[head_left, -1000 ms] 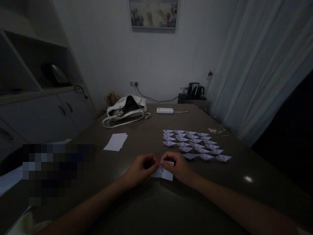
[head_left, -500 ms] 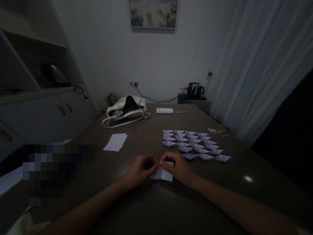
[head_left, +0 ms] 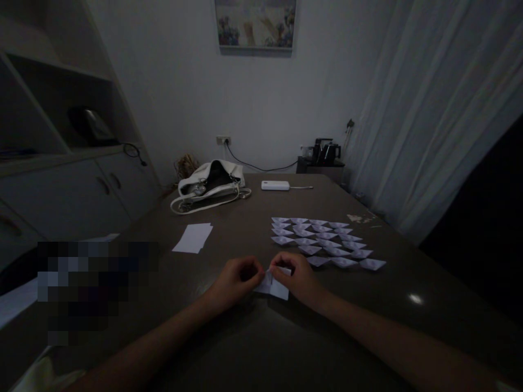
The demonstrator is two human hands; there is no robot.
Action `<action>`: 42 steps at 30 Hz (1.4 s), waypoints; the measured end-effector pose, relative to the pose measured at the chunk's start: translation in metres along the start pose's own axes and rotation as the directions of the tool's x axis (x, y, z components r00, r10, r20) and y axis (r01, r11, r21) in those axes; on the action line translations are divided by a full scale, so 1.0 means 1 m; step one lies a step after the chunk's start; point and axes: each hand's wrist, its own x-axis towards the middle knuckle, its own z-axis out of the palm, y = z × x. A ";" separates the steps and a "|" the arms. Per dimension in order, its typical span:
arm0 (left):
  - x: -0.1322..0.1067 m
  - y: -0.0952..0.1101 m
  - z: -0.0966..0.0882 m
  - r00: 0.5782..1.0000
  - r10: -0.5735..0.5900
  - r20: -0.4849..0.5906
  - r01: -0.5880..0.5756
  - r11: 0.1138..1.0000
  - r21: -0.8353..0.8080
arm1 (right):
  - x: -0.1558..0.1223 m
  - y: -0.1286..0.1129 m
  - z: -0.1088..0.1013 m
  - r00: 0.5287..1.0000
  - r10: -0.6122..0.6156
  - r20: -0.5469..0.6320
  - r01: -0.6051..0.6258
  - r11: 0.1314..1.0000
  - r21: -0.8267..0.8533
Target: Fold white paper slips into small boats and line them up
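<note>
Between my hands is a small piece of white paper (head_left: 279,289) with a crease down its middle. My left hand (head_left: 242,276) pinches its upper left part between thumb and forefinger. Close beside it, my right hand (head_left: 295,276) is closed on the paper's upper right part, fingertips almost meeting the left ones. The fingers hide the top edge of the paper. Just beyond my right hand, several folded paper boats (head_left: 326,243) stand in rows. Flat sheets of white paper (head_left: 193,238) lie in a small stack to the left.
A white handbag (head_left: 212,185) sits at the table's far left. Near the far edge lies a white power bank (head_left: 275,185) with a short cable. Small scraps (head_left: 362,218) lie at the right edge of the brown table (head_left: 245,348). The left side is pixelated.
The paper's lower edge has risen slightly and its left part is more covered by my left fingers. Both hands have stayed nearly in place, still pinching it.
</note>
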 end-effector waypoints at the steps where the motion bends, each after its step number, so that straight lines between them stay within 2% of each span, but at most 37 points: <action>1: 0.000 0.000 0.000 1.000 0.000 0.000 0.000 1.000 0.002 | 0.000 0.000 0.000 1.000 0.001 -0.004 -0.001 1.000 0.001; 13: -0.001 0.000 -0.002 1.000 0.002 0.017 -0.002 1.000 0.025 | 0.000 0.001 0.001 1.000 0.006 -0.010 -0.006 1.000 0.016; 23: 0.001 -0.002 -0.001 0.999 -0.042 0.030 0.043 0.999 -0.027 | 0.002 0.002 0.001 1.000 -0.001 -0.027 0.002 0.999 0.045; 42: -0.003 -0.001 -0.002 1.000 0.019 0.014 -0.020 0.998 0.065 | 0.002 0.001 -0.001 0.999 0.010 -0.045 -0.010 1.000 0.001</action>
